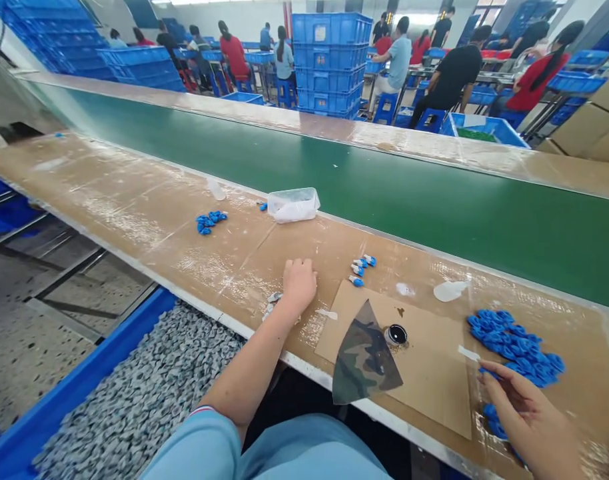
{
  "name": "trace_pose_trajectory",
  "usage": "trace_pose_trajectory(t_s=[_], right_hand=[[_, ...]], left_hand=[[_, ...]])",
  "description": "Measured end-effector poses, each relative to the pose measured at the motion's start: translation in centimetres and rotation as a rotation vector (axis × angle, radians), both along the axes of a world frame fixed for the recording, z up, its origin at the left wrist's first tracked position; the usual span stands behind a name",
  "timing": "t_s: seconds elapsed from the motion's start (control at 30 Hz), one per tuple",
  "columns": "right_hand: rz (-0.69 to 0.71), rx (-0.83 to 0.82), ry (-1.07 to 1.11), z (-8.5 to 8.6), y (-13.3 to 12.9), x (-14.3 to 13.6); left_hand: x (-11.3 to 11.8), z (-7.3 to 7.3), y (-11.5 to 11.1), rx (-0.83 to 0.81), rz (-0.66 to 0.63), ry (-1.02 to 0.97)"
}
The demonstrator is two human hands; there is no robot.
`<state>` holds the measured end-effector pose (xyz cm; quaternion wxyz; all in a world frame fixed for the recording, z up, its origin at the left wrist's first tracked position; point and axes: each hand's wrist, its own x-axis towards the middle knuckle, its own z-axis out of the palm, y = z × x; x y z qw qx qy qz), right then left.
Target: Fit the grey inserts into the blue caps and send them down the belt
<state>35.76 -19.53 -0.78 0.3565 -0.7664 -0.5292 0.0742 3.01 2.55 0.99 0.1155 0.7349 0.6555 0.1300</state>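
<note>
My left hand [300, 283] rests on the brown bench with its fingers curled down; whatever is under them is hidden. Small grey-white pieces [273, 301] lie beside its wrist. At the right, my right hand [527, 407] pinches a white strip [468, 353] between thumb and fingertips, with a bit of blue showing there. A heap of small blue ring-like pieces [509, 340] lies just beyond it, and more blue pieces [495, 421] are partly behind the hand. Between the hands, a small pot of dark liquid [396, 335] stands on a cardboard sheet [429, 380], beside a camouflage cloth [367, 360].
Several blue pieces with pale tips [357, 270] and another blue cluster [210, 221] lie on the bench. Behind them are a clear plastic tray [293, 205] and a green conveyor belt [384, 177]. A blue bin [134, 327] of grey pieces stands lower left. People sit beyond stacked blue crates [329, 63].
</note>
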Motion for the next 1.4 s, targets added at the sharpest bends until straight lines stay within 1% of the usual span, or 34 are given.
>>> trace_pose_trajectory(t_s=[0.03,0.1,0.17,0.27,0.33,0.4,0.47,0.53,0.63,0.77,0.83,0.9,1.03,1.13,1.2,1.27,1.33,1.4], right_hand=[[0.023,0.015,0.024,0.0,0.3,-0.5],[0.047,0.039,0.078,0.0,1.0,-1.8],[0.040,0.059,0.160,-0.1,1.6,-3.3],[0.101,0.074,0.271,-0.1,2.5,-5.4],[0.176,0.074,0.245,0.1,3.0,-6.6],[0.231,0.062,0.163,0.5,3.5,-7.5],[0.260,0.051,0.068,1.0,3.9,-8.1],[0.286,0.043,-0.001,1.4,4.3,-8.4],[0.317,0.038,-0.049,1.6,4.8,-8.5],[0.334,0.043,-0.063,1.7,5.2,-8.5],[0.342,0.046,-0.056,1.6,5.2,-8.4],[0.344,0.052,-0.044,1.6,5.1,-8.3],[0.311,0.043,-0.001,1.4,4.8,-8.2],[0.297,0.041,0.082,1.3,4.5,-8.4],[0.316,0.045,0.155,1.4,4.2,-8.9],[0.353,0.046,0.204,1.5,4.0,-9.5],[0.396,0.041,0.221,1.7,3.9,-10.1],[0.431,0.039,0.219,2.0,4.0,-10.4]], left_hand=[[-0.2,0.0,0.2,-0.015,-0.002,0.034],[0.0,0.0,0.4,-0.034,-0.024,0.041],[0.3,-0.1,0.5,-0.045,-0.049,0.058],[0.4,-0.4,0.6,-0.021,-0.075,0.047],[0.1,-0.8,0.4,0.056,-0.088,-0.083],[-0.3,-1.2,-0.2,0.158,-0.119,-0.299],[-0.4,-1.6,-1.4,0.200,-0.168,-0.508],[-0.3,-1.9,-2.9,0.122,-0.203,-0.685],[0.5,-2.4,-5.4,-0.072,-0.205,-0.906],[1.8,-3.2,-7.6,-0.227,-0.211,-1.060],[2.3,-3.4,-8.3,-0.349,-0.209,-1.127],[2.9,-3.6,-8.9,-0.432,-0.215,-1.174],[3.9,-3.5,-10.0,-0.441,-0.266,-1.200],[4.6,-3.4,-10.7,-0.589,-0.251,-1.317],[5.1,-3.3,-11.2,-0.667,-0.230,-1.384],[5.5,-3.2,-11.5,-0.697,-0.229,-1.414],[5.7,-3.1,-11.7,-0.712,-0.253,-1.426],[5.8,-2.9,-11.7,-0.712,-0.304,-1.412]])
